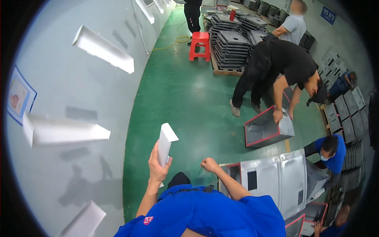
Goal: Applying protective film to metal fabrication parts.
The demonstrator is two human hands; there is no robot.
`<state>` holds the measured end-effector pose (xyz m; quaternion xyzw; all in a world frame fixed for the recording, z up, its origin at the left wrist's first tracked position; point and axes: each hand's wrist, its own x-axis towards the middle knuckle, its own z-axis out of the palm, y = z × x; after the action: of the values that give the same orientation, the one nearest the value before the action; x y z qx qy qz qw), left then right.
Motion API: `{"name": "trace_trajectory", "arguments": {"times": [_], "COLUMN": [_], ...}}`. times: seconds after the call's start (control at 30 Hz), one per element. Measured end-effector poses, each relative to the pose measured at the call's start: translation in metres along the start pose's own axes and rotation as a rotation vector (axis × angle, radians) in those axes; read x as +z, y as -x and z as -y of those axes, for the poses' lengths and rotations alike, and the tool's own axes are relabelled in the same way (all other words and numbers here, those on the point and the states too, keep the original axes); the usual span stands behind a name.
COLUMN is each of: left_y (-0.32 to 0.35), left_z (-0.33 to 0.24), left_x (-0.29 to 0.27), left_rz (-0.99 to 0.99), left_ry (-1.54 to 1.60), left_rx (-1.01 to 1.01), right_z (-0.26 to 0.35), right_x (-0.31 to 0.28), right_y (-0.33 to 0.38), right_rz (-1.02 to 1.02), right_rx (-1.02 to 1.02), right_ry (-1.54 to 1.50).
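Note:
Upright in my left hand (pixel 158 165) is a white folded strip (pixel 165 144), bent like a channel, with my fingers closed round its lower part. To the right, my right hand (pixel 210 164) is closed at the upper edge of a thin see-through sheet (pixel 202 177), which hangs low in front of my blue clothing. Its outline is faint against the green floor. Beside my right forearm stands a grey metal cabinet (pixel 260 175) with a dark square opening.
Similar white channel pieces (pixel 103 48) stick out from the left wall. A person in black (pixel 284 59) bends over a red-edged metal box (pixel 268 128). Farther off stand a red stool (pixel 200 46) and stacked grey panels (pixel 233 49). Another person in blue (pixel 333 152) is at right.

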<state>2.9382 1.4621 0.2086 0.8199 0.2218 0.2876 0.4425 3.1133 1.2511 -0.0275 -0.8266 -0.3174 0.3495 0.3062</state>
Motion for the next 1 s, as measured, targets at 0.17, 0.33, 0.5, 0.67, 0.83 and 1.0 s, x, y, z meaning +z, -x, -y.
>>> {"name": "trace_trajectory", "arguments": {"times": [0.17,0.33,0.5,0.67,0.83,1.0], "left_y": [-0.112,-0.243,-0.384,-0.505,-0.575,-0.628], "left_z": [0.049,0.092,0.087,0.058,0.024,-0.004], "left_x": [0.028,0.055,0.093,0.162,0.261,0.338], "left_rz": [-0.018,-0.072,-0.005,0.097,0.251,0.348], "left_ry": [-0.047,-0.119,-0.081,-0.085,-0.046,0.029], "left_rx": [-0.054,0.043,0.058,0.180,0.211,0.318], "right_z": [-0.010,-0.027,-0.008,-0.004,-0.056,-0.082], "right_x": [-0.053,-0.114,-0.195,-0.272,-0.334,-0.436], "right_y": [-0.072,-0.171,-0.259,-0.304,-0.327,-0.372], "right_rz": [-0.023,-0.030,-0.137,-0.308,-0.311,-0.309], "right_rx": [0.126,0.171,0.216,0.220,0.257,0.406], "right_ry": [-0.105,-0.098,-0.045,-0.148,-0.245,-0.321]}}
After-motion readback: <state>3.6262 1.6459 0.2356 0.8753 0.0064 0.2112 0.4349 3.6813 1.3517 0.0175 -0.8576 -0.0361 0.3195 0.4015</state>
